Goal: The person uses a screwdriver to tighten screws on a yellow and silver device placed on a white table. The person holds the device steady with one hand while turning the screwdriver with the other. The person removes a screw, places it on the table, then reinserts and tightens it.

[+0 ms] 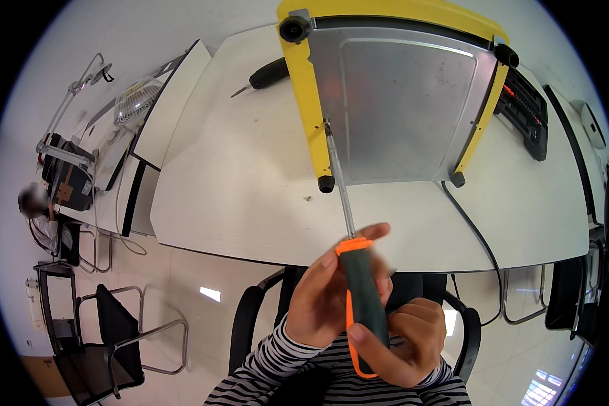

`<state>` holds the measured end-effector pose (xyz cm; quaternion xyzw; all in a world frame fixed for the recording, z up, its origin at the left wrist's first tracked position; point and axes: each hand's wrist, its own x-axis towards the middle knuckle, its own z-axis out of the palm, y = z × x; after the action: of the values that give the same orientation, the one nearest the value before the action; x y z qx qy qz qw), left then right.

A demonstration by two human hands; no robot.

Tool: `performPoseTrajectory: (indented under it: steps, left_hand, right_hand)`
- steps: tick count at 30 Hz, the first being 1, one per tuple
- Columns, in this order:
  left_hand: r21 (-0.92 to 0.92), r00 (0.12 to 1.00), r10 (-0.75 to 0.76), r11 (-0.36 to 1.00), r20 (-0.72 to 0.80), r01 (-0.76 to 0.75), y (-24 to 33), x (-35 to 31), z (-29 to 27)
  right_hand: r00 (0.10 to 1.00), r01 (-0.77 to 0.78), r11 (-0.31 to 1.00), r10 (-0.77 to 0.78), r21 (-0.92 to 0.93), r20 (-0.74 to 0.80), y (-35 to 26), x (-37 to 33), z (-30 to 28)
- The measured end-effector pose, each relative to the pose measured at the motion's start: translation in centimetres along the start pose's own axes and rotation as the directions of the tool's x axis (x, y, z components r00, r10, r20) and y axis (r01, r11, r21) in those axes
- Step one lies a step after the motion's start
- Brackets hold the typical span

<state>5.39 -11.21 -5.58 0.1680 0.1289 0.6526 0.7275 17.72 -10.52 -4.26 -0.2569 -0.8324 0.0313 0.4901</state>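
Note:
A screwdriver (365, 294) with a dark green and orange handle points away from me, its long metal shaft rising over the table edge. My left hand (316, 301) grips the front of the handle near the orange collar, one finger stretched past it. Around the rear of the same handle closes my right hand (413, 335), its thumb lying along the side. The tip meets the left edge of a grey metal base plate (399, 108), beside a yellow strip. This plate belongs to a yellow-framed appliance (312, 108) tipped up with its underside and black feet toward me.
A black-handled tool (269, 73) with a thin metal bit lies left of the appliance. On the right sits an open black tool case (524, 111). A black cable (477, 233) hangs over the table's front edge. Chairs (118, 331) and a seated person (51, 227) are at the left.

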Motion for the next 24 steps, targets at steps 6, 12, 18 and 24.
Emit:
performPoseTrajectory:
  steps: [6, 12, 18, 24]
  left_hand:
    - [0.176, 0.997, 0.059, 0.982, 0.059, -0.068, 0.3, -0.1, -0.5]
    - [0.111, 0.997, 0.025, 0.994, -0.078, -0.016, -0.3, -0.3, -0.4]
    - [0.043, 1.000, -0.002, 0.999, -0.005, 0.002, 0.4, -0.2, -0.5]
    - [-0.322, 0.998, -0.001, 0.946, 0.057, 0.019, -0.1, -0.3, -0.4]
  right_hand:
    - [0.996, 0.031, 0.996, -0.037, 0.085, 0.079, 0.1, 0.4, -0.1]
    - [0.998, -0.031, 0.999, 0.028, 0.038, 0.064, 0.4, 0.3, -0.3]
    - [0.998, -0.022, 0.995, 0.027, 0.095, -0.049, -0.1, -0.2, 0.1]
    - [0.998, 0.014, 0.988, -0.005, 0.153, -0.058, 0.1, -0.2, 0.4]
